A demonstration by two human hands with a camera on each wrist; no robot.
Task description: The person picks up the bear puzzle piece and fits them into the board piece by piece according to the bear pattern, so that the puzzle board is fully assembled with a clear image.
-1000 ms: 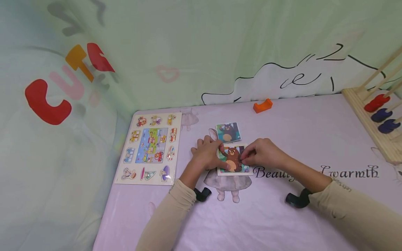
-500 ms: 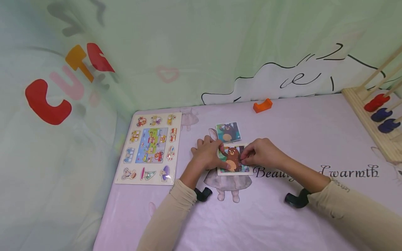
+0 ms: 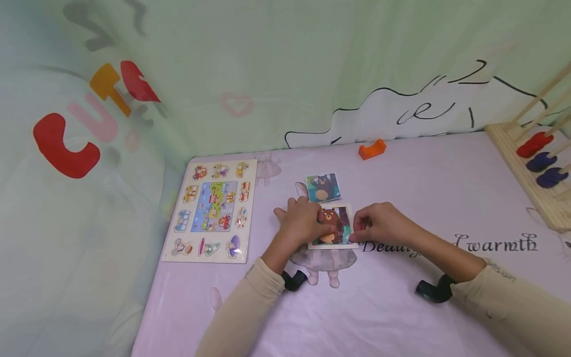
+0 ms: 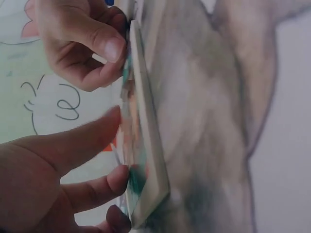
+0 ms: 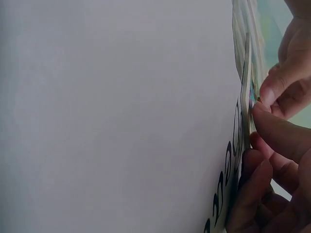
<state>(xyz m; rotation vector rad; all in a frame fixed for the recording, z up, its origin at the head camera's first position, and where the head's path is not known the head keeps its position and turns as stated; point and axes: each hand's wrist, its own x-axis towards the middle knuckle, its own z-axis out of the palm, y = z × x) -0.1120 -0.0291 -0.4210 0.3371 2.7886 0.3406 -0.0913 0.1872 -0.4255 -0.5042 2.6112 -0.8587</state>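
Note:
A bear puzzle (image 3: pixel 343 218) in a pale square board lies flat near the middle of the table. My left hand (image 3: pixel 301 221) rests over its left side, with the thumb across the bear and the fingertips on the upper left part. At the right edge my right hand (image 3: pixel 381 223) has curled fingers and its thumb against the board rim. The left wrist view shows the pale board edge (image 4: pixel 151 126) side-on, with fingertips from both hands on its face side. A square card (image 3: pixel 323 187) with a matching bear lies just above the puzzle.
A vehicle peg puzzle (image 3: pixel 214 210) lies to the left. Toward the back is an orange block (image 3: pixel 372 149). A wooden bead rack (image 3: pixel 508 148) stands at the far right. Printed pale cloth (image 3: pixel 276 312) covers the table.
My right hand has shifted from the bear's right side to the board's right edge. My left hand has slid slightly right, its thumb further over the bear.

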